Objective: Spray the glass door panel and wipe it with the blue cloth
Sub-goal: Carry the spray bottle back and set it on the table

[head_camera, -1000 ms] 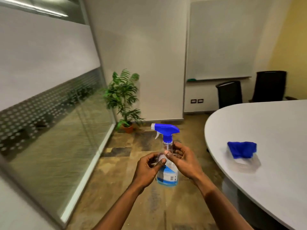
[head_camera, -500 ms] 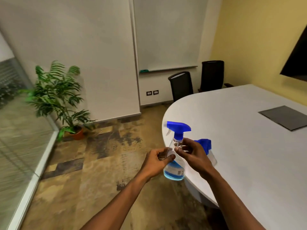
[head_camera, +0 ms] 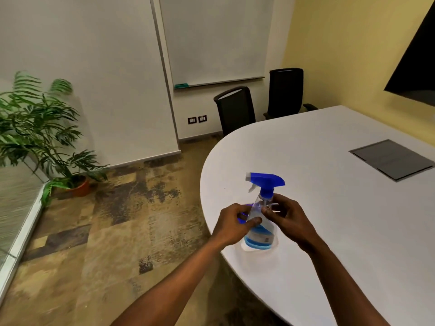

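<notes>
A clear spray bottle (head_camera: 260,234) with a blue trigger head and a little blue liquid stands upright at the near edge of the white table (head_camera: 329,208). I cannot tell whether its base rests on the top. My left hand (head_camera: 231,225) grips its left side and my right hand (head_camera: 290,220) pinches its neck. Only a sliver of the blue cloth (head_camera: 242,218) shows between my left fingers; the rest is hidden behind my left hand and the bottle. A strip of the glass door panel (head_camera: 14,196) is at the far left.
A potted plant (head_camera: 47,137) stands in the corner by the glass. Two black chairs (head_camera: 235,109) sit at the table's far end under a whiteboard. A dark inset plate (head_camera: 390,158) lies in the table at the right. Patterned floor lies to the left.
The view has swung right, so the glass panel has slid almost out of sight. Both hands have carried the bottle over the table edge, in front of the cloth.
</notes>
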Motion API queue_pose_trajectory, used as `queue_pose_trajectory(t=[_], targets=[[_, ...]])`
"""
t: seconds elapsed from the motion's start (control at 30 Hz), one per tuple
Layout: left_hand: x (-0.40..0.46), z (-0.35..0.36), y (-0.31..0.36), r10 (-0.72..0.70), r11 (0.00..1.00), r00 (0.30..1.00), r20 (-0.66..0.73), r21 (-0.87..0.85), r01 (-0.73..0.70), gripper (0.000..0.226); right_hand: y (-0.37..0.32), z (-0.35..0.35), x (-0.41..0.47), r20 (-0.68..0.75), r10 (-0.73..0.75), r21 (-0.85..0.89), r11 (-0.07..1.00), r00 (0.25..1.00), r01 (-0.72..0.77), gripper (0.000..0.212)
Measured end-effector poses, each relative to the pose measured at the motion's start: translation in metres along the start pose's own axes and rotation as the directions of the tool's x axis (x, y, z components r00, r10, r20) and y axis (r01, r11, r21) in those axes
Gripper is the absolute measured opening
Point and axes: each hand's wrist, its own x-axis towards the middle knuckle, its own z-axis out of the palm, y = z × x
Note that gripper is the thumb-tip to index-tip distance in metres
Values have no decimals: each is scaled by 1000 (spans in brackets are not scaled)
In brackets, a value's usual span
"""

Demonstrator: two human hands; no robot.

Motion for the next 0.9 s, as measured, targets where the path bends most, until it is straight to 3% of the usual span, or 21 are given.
queue_pose_trajectory(t=[0.3,0.47,0.9], targets=[[65,118,21,-44,999,998,47,2,44,52,79,-82,14,-139,83,-68,993,987,-93,36],[86,165,16,-150,988,988,34,-31,151,51,116,-94,15,-229,138,-45,987,963,-153,35],[111,189,-24,-291,957,948,132,40,288,56,172,-86,34,-155,289,19,957,945,-289,43]])
